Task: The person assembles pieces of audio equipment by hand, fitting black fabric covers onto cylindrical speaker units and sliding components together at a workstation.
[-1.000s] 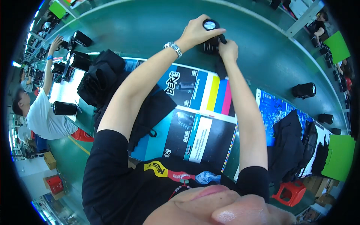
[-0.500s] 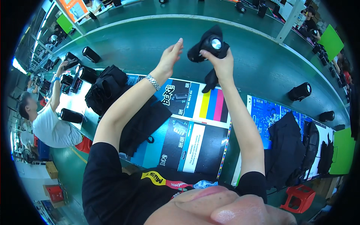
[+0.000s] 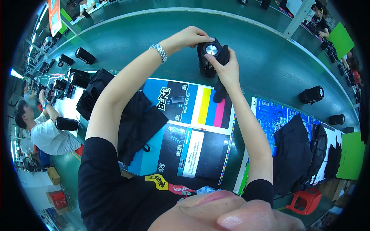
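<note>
A black cylindrical speaker (image 3: 206,66) with a shiny silver end stands tilted above the green conveyor belt. My right hand (image 3: 228,69) grips it from the right, thumb beside the silver end. Dark cloth (image 3: 220,91) wraps the speaker's side and dangles below that hand over the printed sheet. At the speaker's upper rim, my left hand (image 3: 194,36) is closed, its thumb and fingers pinching the black edge there; whether this edge is cloth or speaker is hard to make out.
A printed sheet (image 3: 181,127) covers the bench before me. Black cloth bags (image 3: 140,127) lie on its left, more black cloth (image 3: 293,144) on its right. Other speakers (image 3: 311,94) stand along the belt. At the left a co-worker (image 3: 48,129) handles parts; a red stool (image 3: 304,201) stands lower right.
My left hand has moved right and closed at the speaker's rim. My right hand has lowered slightly with the speaker, and the cloth now sits closer around it. The co-worker's arm has come down.
</note>
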Motion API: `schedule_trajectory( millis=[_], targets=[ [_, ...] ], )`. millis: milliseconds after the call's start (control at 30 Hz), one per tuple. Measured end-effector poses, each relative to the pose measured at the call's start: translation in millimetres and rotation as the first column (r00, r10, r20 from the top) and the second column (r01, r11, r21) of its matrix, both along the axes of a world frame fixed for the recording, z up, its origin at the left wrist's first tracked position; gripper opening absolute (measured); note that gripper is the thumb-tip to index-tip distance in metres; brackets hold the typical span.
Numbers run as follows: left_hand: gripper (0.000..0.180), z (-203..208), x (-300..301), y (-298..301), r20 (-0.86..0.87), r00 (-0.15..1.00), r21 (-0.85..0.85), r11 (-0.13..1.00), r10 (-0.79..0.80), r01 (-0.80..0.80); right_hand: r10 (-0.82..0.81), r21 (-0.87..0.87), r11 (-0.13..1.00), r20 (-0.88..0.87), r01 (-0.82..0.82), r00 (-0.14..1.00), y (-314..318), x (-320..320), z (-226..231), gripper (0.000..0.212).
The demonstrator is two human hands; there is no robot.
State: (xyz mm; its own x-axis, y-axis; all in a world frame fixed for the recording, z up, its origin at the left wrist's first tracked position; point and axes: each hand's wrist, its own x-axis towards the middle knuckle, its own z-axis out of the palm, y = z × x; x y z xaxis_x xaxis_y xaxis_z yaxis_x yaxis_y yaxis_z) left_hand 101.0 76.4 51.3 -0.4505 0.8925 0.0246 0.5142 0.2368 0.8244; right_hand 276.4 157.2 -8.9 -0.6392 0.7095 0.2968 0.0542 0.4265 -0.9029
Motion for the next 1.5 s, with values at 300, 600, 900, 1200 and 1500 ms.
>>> schedule_trajectory(
  millis=[300, 600, 900, 1200, 1500],
  targets=[
    [0.022, 8, 20, 13, -0.337, 0.926, 0.176, 0.955, -0.169, 0.239, 0.018, -0.116, 0.993, -0.036, -0.022, 0.999, 11, 14, 4, 0.068],
    [0.017, 16, 51, 1, -0.382, 0.919, 0.357, 0.901, -0.101, 0.248, 0.010, -0.083, 0.997, 0.110, -0.001, 0.994, 27, 23, 19, 0.061],
    [0.024, 6, 65, -9, -0.360, 0.930, 0.515, 0.817, -0.070, 0.261, 0.239, -0.071, 0.971, 0.387, -0.229, 0.891, 96, 92, 24, 0.033],
    [0.055, -44, 99, 69, 0.800, 0.594, 0.403, 0.810, -0.085, -0.427, -0.208, -0.461, 0.882, -0.192, 0.098, 0.959, 79, -23, 9, 0.025],
    [0.063, -85, 110, 71, 0.700, 0.691, 0.554, 0.747, -0.178, -0.368, -0.213, -0.595, 0.797, -0.435, -0.102, 0.875, 75, -5, -33, 0.021]
  ],
)
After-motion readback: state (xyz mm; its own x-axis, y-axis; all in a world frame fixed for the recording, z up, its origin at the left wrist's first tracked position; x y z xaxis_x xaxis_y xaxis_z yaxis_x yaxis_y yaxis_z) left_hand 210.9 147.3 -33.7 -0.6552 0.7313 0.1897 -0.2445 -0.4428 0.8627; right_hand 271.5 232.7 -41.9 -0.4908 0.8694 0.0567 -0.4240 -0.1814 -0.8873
